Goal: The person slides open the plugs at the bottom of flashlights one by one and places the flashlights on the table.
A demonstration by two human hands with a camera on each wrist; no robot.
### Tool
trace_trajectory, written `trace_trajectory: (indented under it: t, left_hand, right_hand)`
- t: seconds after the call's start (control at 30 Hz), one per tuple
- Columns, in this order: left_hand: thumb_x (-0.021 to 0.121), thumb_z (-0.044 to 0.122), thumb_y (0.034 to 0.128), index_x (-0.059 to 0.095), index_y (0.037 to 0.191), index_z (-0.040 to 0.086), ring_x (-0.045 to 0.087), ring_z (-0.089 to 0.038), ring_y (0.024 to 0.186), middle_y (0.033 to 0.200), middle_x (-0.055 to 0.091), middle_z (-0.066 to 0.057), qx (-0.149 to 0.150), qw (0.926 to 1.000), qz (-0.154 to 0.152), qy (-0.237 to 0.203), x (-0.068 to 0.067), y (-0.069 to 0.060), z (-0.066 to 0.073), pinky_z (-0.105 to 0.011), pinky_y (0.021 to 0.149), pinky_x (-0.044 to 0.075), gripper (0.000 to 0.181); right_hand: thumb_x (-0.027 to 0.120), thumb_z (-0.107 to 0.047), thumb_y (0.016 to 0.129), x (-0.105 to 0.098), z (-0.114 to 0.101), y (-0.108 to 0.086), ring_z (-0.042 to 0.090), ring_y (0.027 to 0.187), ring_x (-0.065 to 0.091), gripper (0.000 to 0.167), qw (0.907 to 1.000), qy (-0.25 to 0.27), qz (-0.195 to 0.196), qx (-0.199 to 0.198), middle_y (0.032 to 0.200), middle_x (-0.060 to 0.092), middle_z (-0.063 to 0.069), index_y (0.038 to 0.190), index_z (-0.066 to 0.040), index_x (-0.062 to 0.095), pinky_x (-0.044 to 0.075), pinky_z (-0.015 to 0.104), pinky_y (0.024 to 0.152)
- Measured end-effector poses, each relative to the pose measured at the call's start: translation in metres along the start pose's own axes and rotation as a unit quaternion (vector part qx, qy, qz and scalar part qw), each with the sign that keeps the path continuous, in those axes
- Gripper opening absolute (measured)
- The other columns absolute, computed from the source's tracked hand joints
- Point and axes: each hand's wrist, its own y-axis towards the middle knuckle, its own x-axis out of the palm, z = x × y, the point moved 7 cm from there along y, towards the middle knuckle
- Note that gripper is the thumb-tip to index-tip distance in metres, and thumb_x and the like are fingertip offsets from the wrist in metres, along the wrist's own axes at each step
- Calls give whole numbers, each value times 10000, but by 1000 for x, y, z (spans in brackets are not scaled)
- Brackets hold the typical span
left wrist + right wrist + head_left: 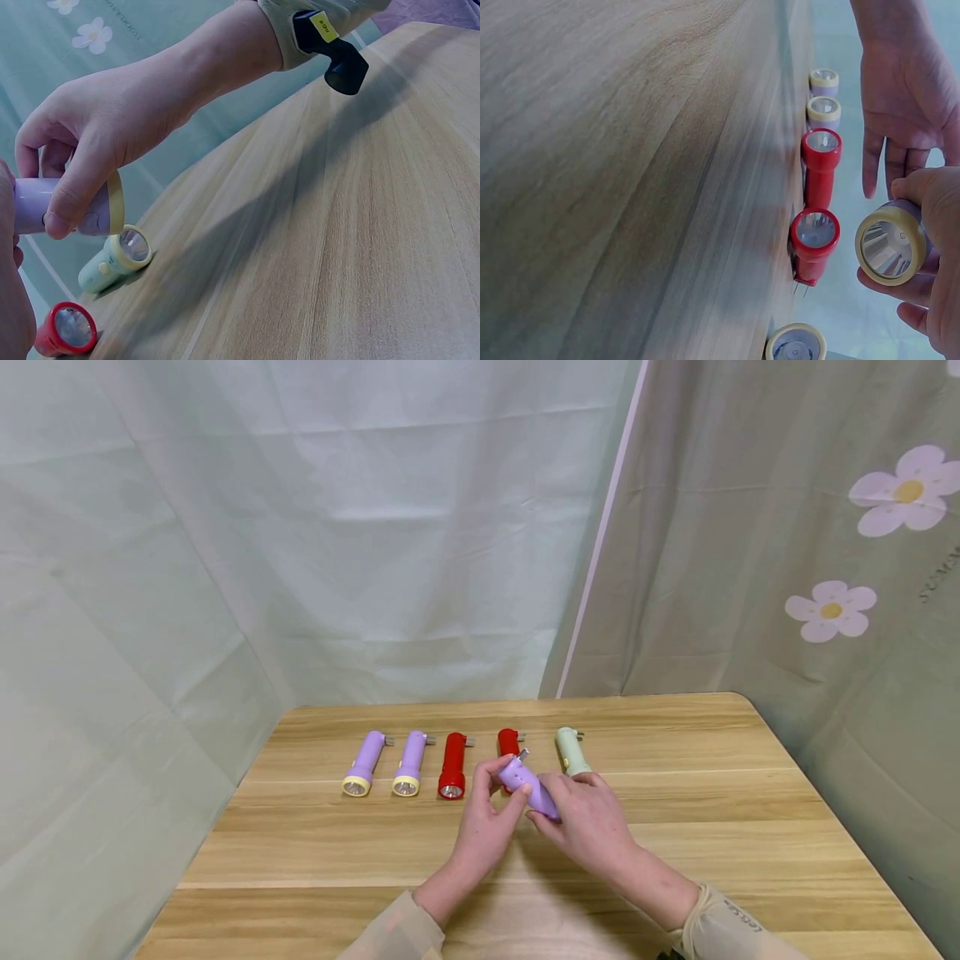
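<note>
Above the table, both hands hold a purple flashlight [531, 787] with fold-out plug prongs standing out at its tail. My left hand [483, 822] pinches the tail end between thumb and index finger. Near the head, my right hand [592, 821] grips the body; the cream-yellow rim and reflector [889, 247] show in the right wrist view. Behind the hands lie a red flashlight [507, 741], partly hidden, and a pale green flashlight [572, 750]. Left of them rest another red flashlight [453, 762] and two purple flashlights [367, 760], all with prongs out.
The flashlights lie in a row across a wooden table [315, 877], heads toward me. A pale curtain [420, 527] hangs behind and at the sides, with printed flowers [831, 611] on the right.
</note>
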Motion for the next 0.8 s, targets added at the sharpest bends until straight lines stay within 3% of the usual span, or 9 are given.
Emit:
trace_trajectory:
  t: [0.43, 0.8]
  left_hand:
    - [717, 252, 977, 471, 1380, 266, 545, -258, 1247, 1305, 584, -7, 24, 9999, 25, 137, 0, 0, 2, -630, 1058, 365, 472]
    - [732, 335, 962, 488, 1360, 319, 548, -242, 1202, 1243, 602, 26, 61, 9998, -84, 182, -1, 4, 5, -593, 974, 437, 467]
  right_hand:
    - [845, -357, 819, 1, 2, -1, 113, 686, 636, 407, 9999, -35, -26, 91, 865, 680, -72, 1098, -149, 635, 502, 425, 868]
    - [822, -359, 808, -3, 5, 1, 97, 633, 616, 426, 9997, 43, 64, 246, 799, 680, -72, 1123, -131, 647, 505, 424, 836]
